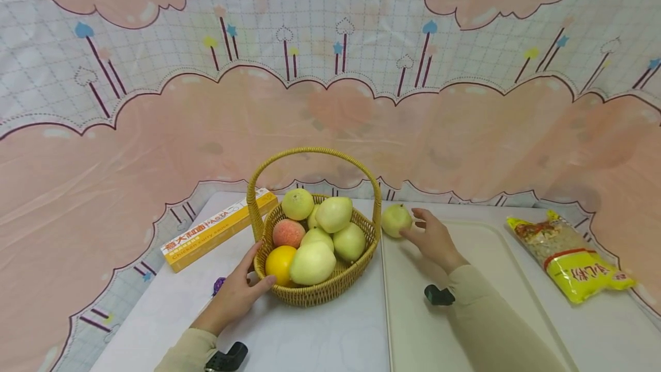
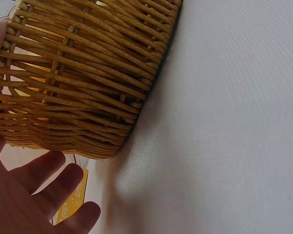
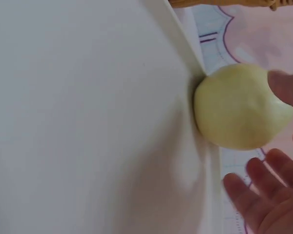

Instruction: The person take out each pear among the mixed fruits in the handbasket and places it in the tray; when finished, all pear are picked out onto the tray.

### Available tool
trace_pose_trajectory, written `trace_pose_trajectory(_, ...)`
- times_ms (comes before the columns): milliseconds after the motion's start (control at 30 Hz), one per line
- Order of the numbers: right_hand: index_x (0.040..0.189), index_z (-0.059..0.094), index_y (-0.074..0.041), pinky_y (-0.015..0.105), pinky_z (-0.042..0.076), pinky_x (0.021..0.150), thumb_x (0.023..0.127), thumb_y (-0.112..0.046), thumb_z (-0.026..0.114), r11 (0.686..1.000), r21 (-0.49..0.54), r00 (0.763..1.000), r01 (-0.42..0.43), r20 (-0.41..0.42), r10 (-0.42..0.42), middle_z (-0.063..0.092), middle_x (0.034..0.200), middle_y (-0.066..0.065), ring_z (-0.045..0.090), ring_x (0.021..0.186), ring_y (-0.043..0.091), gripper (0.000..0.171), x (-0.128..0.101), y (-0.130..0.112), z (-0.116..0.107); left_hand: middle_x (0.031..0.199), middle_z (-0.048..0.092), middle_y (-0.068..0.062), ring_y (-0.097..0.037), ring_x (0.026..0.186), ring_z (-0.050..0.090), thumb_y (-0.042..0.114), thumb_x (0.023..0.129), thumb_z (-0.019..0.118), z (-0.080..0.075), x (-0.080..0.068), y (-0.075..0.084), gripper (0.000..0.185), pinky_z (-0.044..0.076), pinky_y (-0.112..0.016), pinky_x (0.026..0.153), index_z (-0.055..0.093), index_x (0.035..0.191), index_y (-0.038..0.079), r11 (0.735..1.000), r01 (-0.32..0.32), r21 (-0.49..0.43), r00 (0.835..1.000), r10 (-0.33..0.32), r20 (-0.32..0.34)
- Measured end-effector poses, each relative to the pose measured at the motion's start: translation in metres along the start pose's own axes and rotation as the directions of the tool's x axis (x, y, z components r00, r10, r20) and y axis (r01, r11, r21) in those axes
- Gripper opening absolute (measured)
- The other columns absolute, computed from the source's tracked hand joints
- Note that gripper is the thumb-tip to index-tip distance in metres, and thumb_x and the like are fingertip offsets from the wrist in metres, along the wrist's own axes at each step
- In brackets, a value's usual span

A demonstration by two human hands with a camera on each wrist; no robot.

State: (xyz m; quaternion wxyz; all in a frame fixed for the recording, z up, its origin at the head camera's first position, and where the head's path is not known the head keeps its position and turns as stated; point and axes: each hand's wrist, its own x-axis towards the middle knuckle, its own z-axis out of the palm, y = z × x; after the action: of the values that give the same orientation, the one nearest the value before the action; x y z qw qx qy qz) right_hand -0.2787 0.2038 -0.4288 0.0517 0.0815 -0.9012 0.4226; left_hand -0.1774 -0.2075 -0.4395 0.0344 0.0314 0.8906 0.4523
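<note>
Left hand (image 1: 234, 298), fingers spread, at the left side of the wicker basket (image 1: 317, 296) of fruit (image 1: 312, 263). Right hand (image 1: 436, 240), fingers parted, ungripping, beside a green pear (image 1: 396, 221) at the tray's (image 1: 413, 314) far-left corner, right of the basket.

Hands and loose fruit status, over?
Left hand at round woven tan basket. Right hand beside round pale-green fruit, at corner of flat cream tray. No obstruction visible.

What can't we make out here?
- Floor of the basket, head view: mostly hidden by the piled fruit.
- Purple object, head view: too small, partly behind the left hand.
- Tray, head view: near end cut off by the bottom edge.
- Right hand, right wrist view: cut off by the right edge.
</note>
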Motion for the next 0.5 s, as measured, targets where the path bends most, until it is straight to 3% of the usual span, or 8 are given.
trace_pose_trajectory(267, 0.131, 0.039, -0.003, 0.048, 0.039, 0.09, 0.079, -0.033, 0.067, 0.997, -0.037, 0.998, 0.067, 0.005, -0.067, 0.043, 0.13, 0.016, 0.043, 0.114, 0.034, 0.067, -0.02, -0.011, -0.011, 0.145, 0.021, -0.01, -0.038, 0.124, 0.031, 0.057, 0.076, 0.058, 0.0, -0.001, 0.001, 0.085, 0.029, -0.053, 0.097, 0.009, 0.142, 0.035, 1.0, 0.004, 0.002, 1.0, -0.004, 0.001)
trace_pose_trajectory(500, 0.128, 0.043, -0.005, 0.046, 0.042, 0.088, 0.076, -0.045, 0.067, 0.989, -0.018, 0.989, 0.149, 0.008, -0.149, 0.047, 0.127, 0.012, 0.043, 0.115, 0.027, 0.07, -0.039, -0.033, -0.014, 0.144, 0.022, -0.012, -0.039, 0.124, 0.03, 0.058, 0.076, 0.058, 0.0, -0.001, 0.001, 0.085, 0.028, -0.054, 0.097, 0.009, 0.142, 0.035, 1.0, 0.014, 0.005, 1.0, -0.014, 0.003)
